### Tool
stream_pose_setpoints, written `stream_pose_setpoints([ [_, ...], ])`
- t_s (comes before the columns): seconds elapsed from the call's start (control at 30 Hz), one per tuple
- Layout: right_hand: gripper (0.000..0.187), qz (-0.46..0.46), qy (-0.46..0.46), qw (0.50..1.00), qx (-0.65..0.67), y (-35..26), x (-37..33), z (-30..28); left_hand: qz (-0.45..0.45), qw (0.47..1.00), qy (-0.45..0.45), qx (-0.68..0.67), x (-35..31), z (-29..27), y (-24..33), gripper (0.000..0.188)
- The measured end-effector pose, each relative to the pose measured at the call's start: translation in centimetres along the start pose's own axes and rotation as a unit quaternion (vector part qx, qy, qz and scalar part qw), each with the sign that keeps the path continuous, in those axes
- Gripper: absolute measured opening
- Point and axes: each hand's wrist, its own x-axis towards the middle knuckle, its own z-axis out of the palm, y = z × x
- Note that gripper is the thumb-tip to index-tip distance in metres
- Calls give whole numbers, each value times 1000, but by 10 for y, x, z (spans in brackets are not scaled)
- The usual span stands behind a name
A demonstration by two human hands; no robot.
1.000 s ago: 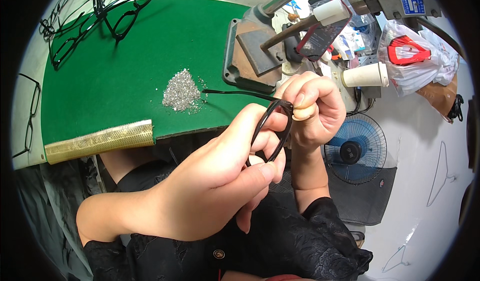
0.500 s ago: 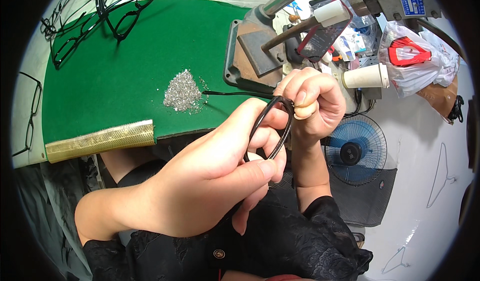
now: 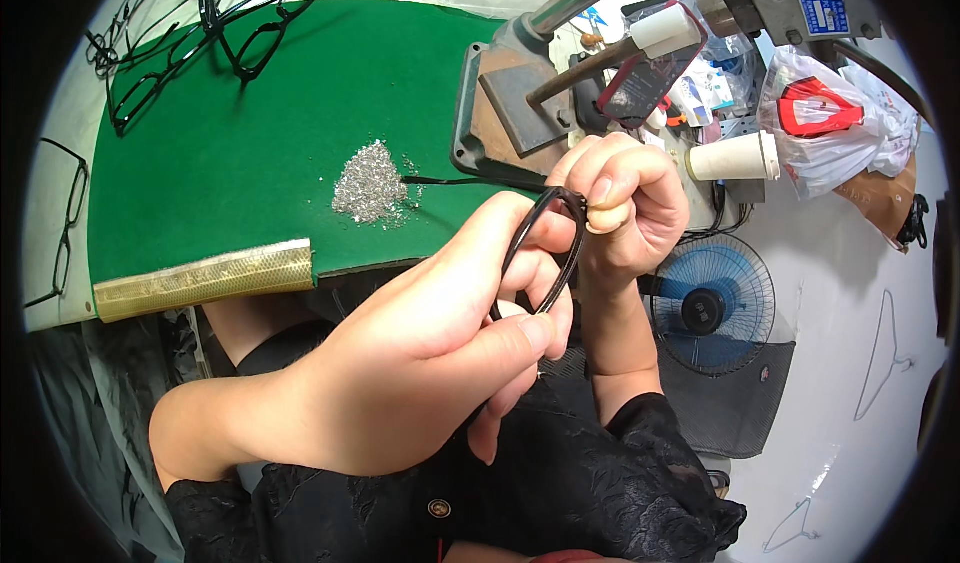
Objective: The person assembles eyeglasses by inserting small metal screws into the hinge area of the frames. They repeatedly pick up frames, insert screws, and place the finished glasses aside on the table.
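A black eyeglass frame (image 3: 557,194) is held up over the front edge of the green-topped bench. My left hand (image 3: 430,338) is closed round its rim, the thumb pressing the lower part and the other fingers partly behind it. One thin black temple arm (image 3: 465,182) stretches left toward a heap of tiny silvery screws (image 3: 370,188) on the green mat (image 3: 250,93). My right hand (image 3: 640,203) pinches at the frame's hinge corner with thumb and forefinger. Whether a small part sits between those fingertips is hidden.
Several black eyeglass frames (image 3: 245,58) lie tangled at the back left, and another (image 3: 68,233) at the left edge. A gold-coloured strip (image 3: 205,281) lines the front edge. Behind my hands stands a metal press (image 3: 520,98); a white cup (image 3: 735,156) and blue fan (image 3: 712,303) are right.
Both hands keep their grip on the eyeglass frame, almost still. The whole view has shifted very slightly.
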Motion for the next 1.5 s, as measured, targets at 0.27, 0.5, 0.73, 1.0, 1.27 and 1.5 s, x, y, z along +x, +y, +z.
stream_pose_setpoints([
  [0.27, 24, -17, 14, 1000, 7, 6, 2, 0, 16, 1000, 10, -10, 0, 3, 1, 45],
  [0.5, 18, -20, 41, 998, 50, 11, 4, 1, 52, 999, 10, 4, 6, 3, 1, 45],
  [0.73, 24, -34, 147, 988, 16, 15, 22, -7, 137, 986, 48, 85, 46, 8, 23, 36],
  [1.0, 14, 33, 223, 974, -32, 11, 1, -25, 222, 963, 107, 113, 113, 20, 49, 25],
  [1.27, 20, 7, 206, 975, -79, 0, 1, -46, 235, 960, 99, 120, 129, 24, 45, 23],
  [1.5, 17, -100, 230, 951, -179, -39, 44, -69, 247, 958, 109, 95, 137, 32, 38, 15],
])
